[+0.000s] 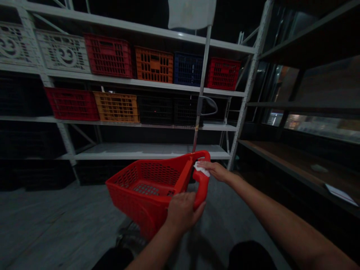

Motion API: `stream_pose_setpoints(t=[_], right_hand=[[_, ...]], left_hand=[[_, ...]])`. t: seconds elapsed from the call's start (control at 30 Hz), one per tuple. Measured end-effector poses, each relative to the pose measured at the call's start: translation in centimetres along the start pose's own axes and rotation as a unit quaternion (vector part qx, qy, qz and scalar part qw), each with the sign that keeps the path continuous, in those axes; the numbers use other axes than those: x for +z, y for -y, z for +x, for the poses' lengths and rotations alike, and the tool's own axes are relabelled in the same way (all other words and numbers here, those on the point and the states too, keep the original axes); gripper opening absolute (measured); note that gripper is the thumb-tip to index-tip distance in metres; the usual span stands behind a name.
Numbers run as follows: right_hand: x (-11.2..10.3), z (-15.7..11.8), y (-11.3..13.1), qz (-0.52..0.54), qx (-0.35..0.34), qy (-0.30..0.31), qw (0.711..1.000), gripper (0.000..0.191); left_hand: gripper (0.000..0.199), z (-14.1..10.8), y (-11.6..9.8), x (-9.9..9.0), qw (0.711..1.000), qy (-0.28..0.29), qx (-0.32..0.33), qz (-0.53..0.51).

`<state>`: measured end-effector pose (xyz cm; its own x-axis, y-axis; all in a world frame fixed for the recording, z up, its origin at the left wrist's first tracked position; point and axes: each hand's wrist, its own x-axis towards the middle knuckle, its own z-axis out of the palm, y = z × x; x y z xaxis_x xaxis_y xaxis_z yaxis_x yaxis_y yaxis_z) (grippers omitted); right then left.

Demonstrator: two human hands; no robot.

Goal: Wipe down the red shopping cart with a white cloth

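Note:
A red plastic shopping cart (152, 168) with perforated basket walls stands in front of me, its handle (201, 189) turned to my right. My left hand (182, 210) is closed round the near end of the handle, where it joins the basket rim. At the far part of the handle, my right hand (215, 170) presses a crumpled white cloth (201, 168) against the red plastic. Whether the cloth is fabric or paper I cannot tell. The cart's basket holds nothing that I can see.
Behind the cart, a white metal rack (154, 85) bears plastic crates, among them an orange crate (154, 64) and a yellow crate (116, 107). A pole (206, 48) with a white panel rises beyond the handle. Dark shelving (298, 165) lines the right, above grey floor (42, 225).

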<state>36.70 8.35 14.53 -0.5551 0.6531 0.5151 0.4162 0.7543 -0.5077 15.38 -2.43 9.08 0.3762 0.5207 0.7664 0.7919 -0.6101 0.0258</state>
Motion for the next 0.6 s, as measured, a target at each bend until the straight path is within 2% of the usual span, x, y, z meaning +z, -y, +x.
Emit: stream_pose_setpoints(t=[0.1,0.2,0.37,0.6], right_hand=[[-1.0,2.6,-2.2,-0.101,0.102,0.009,0.99,0.036],[-1.0,5.3,-3.4,-0.163,0.158,0.073,0.971,0.033],[0.6,8.3,-2.1,-0.162,0.131,0.159,0.965,0.032],[3.4,8.5,3.4,-0.149,0.056,0.285,0.945,0.026]], left_hand=[[0.032,-0.4,0.2,-0.3,1.0,-0.015,-0.015,0.013],[0.036,-0.6,0.4,-0.5,0.999,-0.032,-0.026,0.029],[0.035,-1.1,0.9,-0.8,0.998,-0.047,-0.026,0.034],[0.035,-1.4,2.2,-1.5,0.999,-0.042,-0.015,0.029]])
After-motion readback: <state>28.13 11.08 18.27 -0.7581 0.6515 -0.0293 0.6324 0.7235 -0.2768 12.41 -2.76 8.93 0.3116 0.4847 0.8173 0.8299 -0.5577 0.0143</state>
